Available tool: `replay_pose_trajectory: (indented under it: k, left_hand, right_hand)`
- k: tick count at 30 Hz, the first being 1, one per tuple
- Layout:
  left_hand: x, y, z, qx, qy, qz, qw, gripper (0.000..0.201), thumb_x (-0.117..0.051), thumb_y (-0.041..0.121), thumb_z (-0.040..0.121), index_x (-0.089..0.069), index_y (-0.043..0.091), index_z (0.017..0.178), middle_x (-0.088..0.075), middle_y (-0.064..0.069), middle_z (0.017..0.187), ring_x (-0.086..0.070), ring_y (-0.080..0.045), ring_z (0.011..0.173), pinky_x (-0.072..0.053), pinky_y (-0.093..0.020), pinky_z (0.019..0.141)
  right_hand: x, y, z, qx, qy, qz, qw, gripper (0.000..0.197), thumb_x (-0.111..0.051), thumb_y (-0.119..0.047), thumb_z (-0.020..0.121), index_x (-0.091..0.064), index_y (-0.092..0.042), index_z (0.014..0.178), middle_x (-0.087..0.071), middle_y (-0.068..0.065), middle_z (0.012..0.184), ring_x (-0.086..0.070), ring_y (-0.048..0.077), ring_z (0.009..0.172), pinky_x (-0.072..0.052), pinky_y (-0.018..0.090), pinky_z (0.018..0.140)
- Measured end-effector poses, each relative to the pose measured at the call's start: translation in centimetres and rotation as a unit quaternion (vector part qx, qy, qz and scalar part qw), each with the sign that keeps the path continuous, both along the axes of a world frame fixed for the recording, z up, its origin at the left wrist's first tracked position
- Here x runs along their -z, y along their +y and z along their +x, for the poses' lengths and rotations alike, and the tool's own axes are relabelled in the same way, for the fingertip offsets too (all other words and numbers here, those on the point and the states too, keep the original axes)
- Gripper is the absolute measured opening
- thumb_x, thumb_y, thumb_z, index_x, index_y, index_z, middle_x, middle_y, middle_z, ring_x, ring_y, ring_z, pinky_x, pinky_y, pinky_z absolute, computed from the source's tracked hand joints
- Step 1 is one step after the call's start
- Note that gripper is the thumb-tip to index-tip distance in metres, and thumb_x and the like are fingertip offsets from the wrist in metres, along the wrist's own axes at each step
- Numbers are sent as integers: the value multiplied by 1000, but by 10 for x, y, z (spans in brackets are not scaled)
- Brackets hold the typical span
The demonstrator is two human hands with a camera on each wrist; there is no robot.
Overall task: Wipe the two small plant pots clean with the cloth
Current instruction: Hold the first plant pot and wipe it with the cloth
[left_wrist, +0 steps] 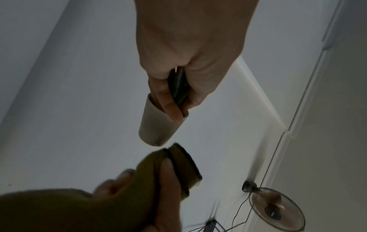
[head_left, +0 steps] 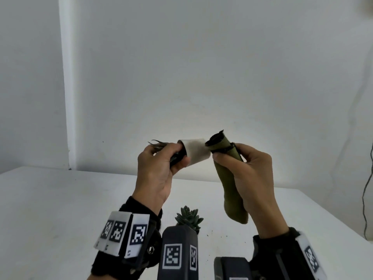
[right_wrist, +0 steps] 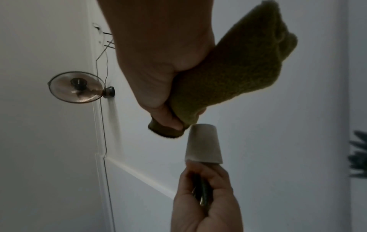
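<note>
My left hand (head_left: 161, 158) holds a small beige pot (head_left: 196, 151) on its side in the air, gripping it at the rim and the dark plant (head_left: 158, 145), base pointing right. My right hand (head_left: 238, 164) grips a rolled olive-green cloth (head_left: 228, 178), whose upper end meets the pot's base. The left wrist view shows the pot (left_wrist: 157, 125) below the left hand (left_wrist: 178, 94), with the cloth (left_wrist: 178, 163) just under it. In the right wrist view the cloth (right_wrist: 228, 75) touches the pot's (right_wrist: 202, 144) base. A second succulent (head_left: 188, 218) stands on the white table (head_left: 60, 209), its pot hidden.
White walls rise behind the table. A dark cable (head_left: 366, 188) hangs at the far right. Specks of soil (head_left: 226, 236) lie on the table near the second plant. A wall fan (left_wrist: 276, 208) shows in the wrist views.
</note>
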State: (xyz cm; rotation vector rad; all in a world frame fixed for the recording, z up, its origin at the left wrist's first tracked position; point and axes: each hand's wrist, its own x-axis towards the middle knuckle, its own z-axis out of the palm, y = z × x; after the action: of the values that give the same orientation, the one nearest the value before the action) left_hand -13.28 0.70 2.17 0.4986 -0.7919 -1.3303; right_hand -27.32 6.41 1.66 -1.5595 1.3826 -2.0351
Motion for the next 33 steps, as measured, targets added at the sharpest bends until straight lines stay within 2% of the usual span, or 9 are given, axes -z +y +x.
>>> replay_pose_trajectory:
  k: [3, 7, 11, 15, 18, 23, 28, 30, 33]
  left_hand:
    - [1, 1, 0, -26, -47, -43, 998, 17, -67, -9, 79, -55, 2, 84, -58, -8, 75, -63, -18, 62, -53, -24, 51]
    - [2, 5, -5, -17, -79, -72, 994, 19, -66, -9, 79, -59, 7, 88, -60, -9, 81, -65, -20, 69, -55, -25, 56]
    - [5, 8, -10, 3, -105, -86, 991, 20, -65, -8, 81, -61, 8, 93, -63, -12, 80, -68, -20, 67, -58, -29, 60]
    - [5, 8, -10, 16, -98, -90, 991, 18, -65, -11, 80, -57, 3, 87, -65, -13, 70, -68, -24, 63, -60, -34, 62]
    - [3, 8, -6, 35, -87, -102, 990, 16, -63, -12, 80, -56, 2, 85, -65, -10, 65, -68, -24, 61, -59, -34, 61]
    - [3, 8, -3, 32, -109, -126, 986, 18, -61, -15, 81, -57, 2, 84, -65, -11, 65, -68, -22, 57, -56, -28, 56]
    - [6, 5, -5, 16, -137, -117, 984, 17, -64, -12, 79, -60, 4, 82, -62, -12, 65, -62, -21, 51, -53, -26, 53]
    - [6, 4, -4, 14, -132, -110, 985, 16, -65, -11, 80, -59, 4, 84, -61, -11, 66, -60, -20, 48, -52, -25, 50]
    - [6, 3, -3, 17, -121, -101, 987, 15, -65, -9, 81, -58, 4, 87, -61, -13, 73, -63, -17, 52, -52, -24, 50]
  right_hand:
    - [-3, 2, 3, 29, -27, -15, 999, 4, -72, -23, 66, -69, -22, 69, -59, -4, 61, -51, 16, 54, -43, 30, 54]
    - [-5, 4, 7, 39, 14, -16, 999, 14, -60, -28, 61, -68, -23, 71, -59, -2, 65, -51, 15, 57, -41, 28, 53]
    - [-4, 5, 12, 17, 38, -19, 999, 24, -59, -23, 62, -71, -24, 82, -66, -7, 66, -56, 4, 55, -45, 18, 47]
    - [-1, 5, 20, 35, 72, -38, 996, 20, -69, -18, 67, -71, -28, 84, -68, -5, 76, -63, 8, 66, -45, 13, 54]
    - [0, 4, 24, 58, 106, -64, 991, 19, -72, -5, 70, -74, -18, 85, -63, 1, 77, -58, 7, 70, -41, 9, 58]
    - [3, -1, 24, 86, 116, -75, 987, 19, -71, 0, 70, -74, -12, 85, -56, 3, 71, -50, 4, 63, -37, 6, 55]
    - [5, -4, 19, 117, 90, -48, 988, 22, -68, -2, 73, -67, -23, 77, -60, 3, 75, -51, 3, 65, -38, 7, 54]
    - [5, -4, 13, 114, 52, -38, 991, 22, -69, -6, 73, -65, -27, 75, -64, -2, 74, -55, 4, 63, -41, 13, 54]
    - [0, 0, 8, 51, -44, -31, 997, 12, -73, -8, 72, -73, -19, 76, -65, -5, 64, -57, 9, 56, -46, 23, 52]
